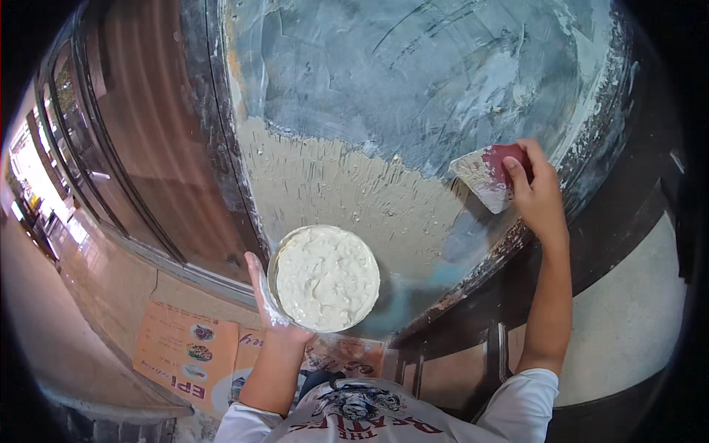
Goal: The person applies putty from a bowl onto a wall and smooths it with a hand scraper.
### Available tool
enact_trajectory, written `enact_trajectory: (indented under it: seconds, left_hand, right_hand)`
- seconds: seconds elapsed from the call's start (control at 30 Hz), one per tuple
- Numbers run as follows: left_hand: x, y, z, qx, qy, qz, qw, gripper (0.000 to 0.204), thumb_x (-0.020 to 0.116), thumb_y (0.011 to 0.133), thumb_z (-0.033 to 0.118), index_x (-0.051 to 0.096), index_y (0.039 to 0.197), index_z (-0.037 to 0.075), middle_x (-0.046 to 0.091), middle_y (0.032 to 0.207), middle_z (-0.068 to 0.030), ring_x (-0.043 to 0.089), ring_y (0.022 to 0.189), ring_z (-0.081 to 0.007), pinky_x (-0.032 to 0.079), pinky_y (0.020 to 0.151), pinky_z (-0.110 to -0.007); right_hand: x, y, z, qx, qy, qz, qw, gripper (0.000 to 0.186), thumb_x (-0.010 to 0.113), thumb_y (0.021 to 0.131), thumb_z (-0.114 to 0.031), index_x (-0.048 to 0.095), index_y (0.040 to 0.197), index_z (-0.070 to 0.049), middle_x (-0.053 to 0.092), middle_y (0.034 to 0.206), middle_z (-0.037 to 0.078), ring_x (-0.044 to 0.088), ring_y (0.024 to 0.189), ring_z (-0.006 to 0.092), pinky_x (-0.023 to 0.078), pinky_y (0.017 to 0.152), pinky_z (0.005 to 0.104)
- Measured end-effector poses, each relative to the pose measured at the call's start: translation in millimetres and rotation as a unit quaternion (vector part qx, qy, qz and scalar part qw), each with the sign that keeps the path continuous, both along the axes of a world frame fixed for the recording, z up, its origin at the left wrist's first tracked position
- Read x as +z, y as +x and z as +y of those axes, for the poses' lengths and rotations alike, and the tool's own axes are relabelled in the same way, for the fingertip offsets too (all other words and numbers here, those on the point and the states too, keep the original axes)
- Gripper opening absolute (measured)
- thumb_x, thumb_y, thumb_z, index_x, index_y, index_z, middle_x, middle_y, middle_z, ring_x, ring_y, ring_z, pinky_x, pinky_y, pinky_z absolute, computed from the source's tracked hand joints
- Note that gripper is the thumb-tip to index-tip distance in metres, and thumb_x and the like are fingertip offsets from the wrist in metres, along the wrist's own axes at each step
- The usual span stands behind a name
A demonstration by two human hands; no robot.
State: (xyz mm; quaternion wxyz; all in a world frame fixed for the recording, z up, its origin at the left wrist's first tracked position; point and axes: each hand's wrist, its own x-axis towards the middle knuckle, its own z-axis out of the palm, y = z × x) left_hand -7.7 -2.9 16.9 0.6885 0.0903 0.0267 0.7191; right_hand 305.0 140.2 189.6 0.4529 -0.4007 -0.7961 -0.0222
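Right hand (541,193) closed firmly around the scraper (485,174)! Left hand (286,329) cups the paste tub (272,280) (fingertips hidden, spread unclear). Steady, even pressure should smooth best.

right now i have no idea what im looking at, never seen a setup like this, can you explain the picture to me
There is no machine here: the work is done by a person's two bare hands. The one picture comes from a wide, round-looking camera on that person's head, looking down, so straight edges bend near the rim.

The left hand holds a round tub of creamy, off-white paste. The right hand holds a red scraper smeared with the same sort of pale stuff.

In front is a large surface: a streaky blue-grey area above, and a rough beige coat below it. An orange printed sheet shows at lower left.
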Motion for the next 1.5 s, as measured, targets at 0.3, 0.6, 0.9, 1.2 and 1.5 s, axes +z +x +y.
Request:
enact_trajectory:
  seconds: [0.3, 0.6, 0.9, 1.2, 1.5]
  left_hand:
    - [-10, -10, -4, 0.015, 0.027, 0.005, 1.000, 0.093, 0.035, 0.091, 0.078, 0.045, 0.146, 0.003, 0.046, 0.149, -0.0220, 0.051, 0.131, -0.0424, 0.043, 0.106, -0.060]
    - [-10, -15, -6, 0.021, -0.003, 0.011, 1.000, 0.098, 0.036, 0.088, 0.082, 0.045, 0.146, 0.003, 0.046, 0.149, -0.0215, 0.051, 0.131, -0.0410, 0.044, 0.106, -0.057]
    - [-12, -15, -7, 0.026, -0.011, 0.010, 1.000, 0.097, 0.038, 0.088, 0.081, 0.046, 0.145, 0.002, 0.048, 0.147, -0.0224, 0.052, 0.129, -0.0410, 0.045, 0.105, -0.057]
    - [-11, -17, -9, 0.030, -0.008, 0.031, 0.999, 0.097, 0.039, 0.089, 0.080, 0.047, 0.144, 0.001, 0.049, 0.146, -0.0216, 0.053, 0.128, -0.0401, 0.046, 0.105, -0.056]
    - [-12, -21, -13, 0.011, 0.022, 0.007, 1.000, 0.098, 0.038, 0.088, 0.082, 0.047, 0.145, 0.002, 0.048, 0.147, -0.0214, 0.052, 0.130, -0.0400, 0.044, 0.106, -0.057]
  right_hand:
    - [-27, -2, 16, -0.079, 0.042, -0.103, 0.991, 0.020, 0.061, 0.097, -0.020, 0.060, 0.111, -0.006, 0.067, 0.100, 0.018, 0.062, 0.092, 0.0440, 0.049, 0.075, 0.0452]
    - [-38, -4, 18, -0.061, 0.037, -0.081, 0.994, 0.019, 0.060, 0.095, -0.016, 0.060, 0.111, -0.006, 0.067, 0.105, 0.016, 0.062, 0.098, 0.0428, 0.050, 0.079, 0.0440]
    - [-43, 2, 23, -0.068, 0.055, -0.042, 0.995, 0.023, 0.061, 0.095, -0.015, 0.062, 0.115, -0.003, 0.067, 0.109, 0.018, 0.063, 0.101, 0.0414, 0.050, 0.085, 0.0418]
    - [-36, -1, 18, -0.065, 0.051, -0.002, 0.997, 0.021, 0.060, 0.097, -0.017, 0.062, 0.113, -0.004, 0.067, 0.107, 0.018, 0.062, 0.098, 0.0427, 0.051, 0.082, 0.0413]
    - [-51, 2, 25, -0.063, 0.067, -0.015, 0.996, 0.024, 0.059, 0.098, -0.019, 0.060, 0.114, 0.000, 0.066, 0.105, 0.020, 0.063, 0.097, 0.0426, 0.050, 0.082, 0.0414]
